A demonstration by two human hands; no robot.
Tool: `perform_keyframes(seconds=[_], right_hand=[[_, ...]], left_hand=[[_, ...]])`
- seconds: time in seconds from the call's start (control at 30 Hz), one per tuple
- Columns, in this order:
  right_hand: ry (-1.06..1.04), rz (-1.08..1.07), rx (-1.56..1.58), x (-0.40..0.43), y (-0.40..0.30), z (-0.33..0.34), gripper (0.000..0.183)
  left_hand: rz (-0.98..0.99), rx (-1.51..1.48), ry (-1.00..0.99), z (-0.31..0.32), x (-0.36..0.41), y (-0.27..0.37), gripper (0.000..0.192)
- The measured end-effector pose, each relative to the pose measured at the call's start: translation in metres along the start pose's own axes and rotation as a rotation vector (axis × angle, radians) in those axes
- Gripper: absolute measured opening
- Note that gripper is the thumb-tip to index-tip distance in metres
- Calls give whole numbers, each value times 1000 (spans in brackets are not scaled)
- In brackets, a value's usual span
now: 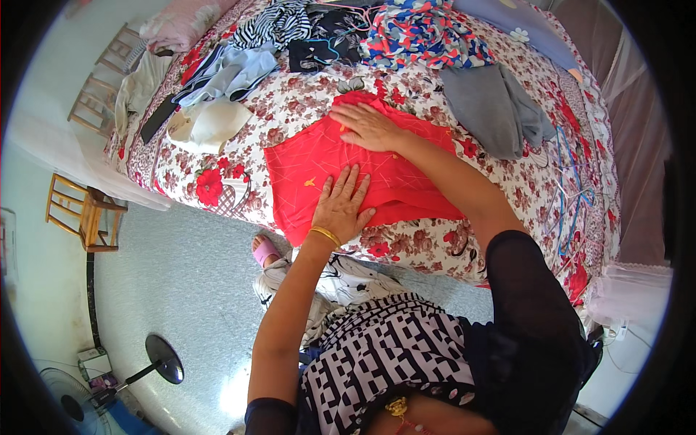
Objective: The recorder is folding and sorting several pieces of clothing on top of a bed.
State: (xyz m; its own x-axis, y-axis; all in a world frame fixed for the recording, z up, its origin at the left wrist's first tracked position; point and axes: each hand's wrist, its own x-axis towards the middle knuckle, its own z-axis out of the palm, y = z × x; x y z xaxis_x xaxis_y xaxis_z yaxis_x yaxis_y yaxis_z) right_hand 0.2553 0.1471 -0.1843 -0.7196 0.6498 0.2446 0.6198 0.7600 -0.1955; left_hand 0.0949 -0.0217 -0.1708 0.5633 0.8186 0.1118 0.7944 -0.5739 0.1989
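A red garment [304, 163] with thin pale lines and small orange marks lies spread on the flower-patterned bedsheet [293, 109], near the bed's front edge. My left hand [343, 204], a gold bangle at its wrist, rests flat on the garment's lower middle with the fingers apart. Farther up, my right hand [370, 126] lies palm down near the garment's bunched top end. Neither hand grips anything. To the right is a folded grey garment [481, 109]. A cream bra [206, 125] and a light blue garment [239, 70] lie to the left.
Striped, black and multicoloured clothes [427, 35] are heaped at the far side. Blue and pink hangers [568, 190] lie at the right. A dark flat strip [159, 118] is at the left. Beyond the bed stand a wooden chair [89, 212] and an electric fan [73, 405].
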Motion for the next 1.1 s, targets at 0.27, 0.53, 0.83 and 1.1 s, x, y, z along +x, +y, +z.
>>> perform_keyframes(seconds=[0.27,0.53,0.83,1.1], right_hand=[[550,542,31,4,37,-16,45],[459,636,-72,3,13,-10,38],[440,583,90,-5,35,-5,27],[575,439,-130,-16,35,-11,28]], left_hand=[[-88,-396,11,-33,27,-18,48],[-366,-380,443,-13,165,-123,28],[-605,-494,418,23,174,-127,20],[-174,-128,612,-13,153,-99,22]])
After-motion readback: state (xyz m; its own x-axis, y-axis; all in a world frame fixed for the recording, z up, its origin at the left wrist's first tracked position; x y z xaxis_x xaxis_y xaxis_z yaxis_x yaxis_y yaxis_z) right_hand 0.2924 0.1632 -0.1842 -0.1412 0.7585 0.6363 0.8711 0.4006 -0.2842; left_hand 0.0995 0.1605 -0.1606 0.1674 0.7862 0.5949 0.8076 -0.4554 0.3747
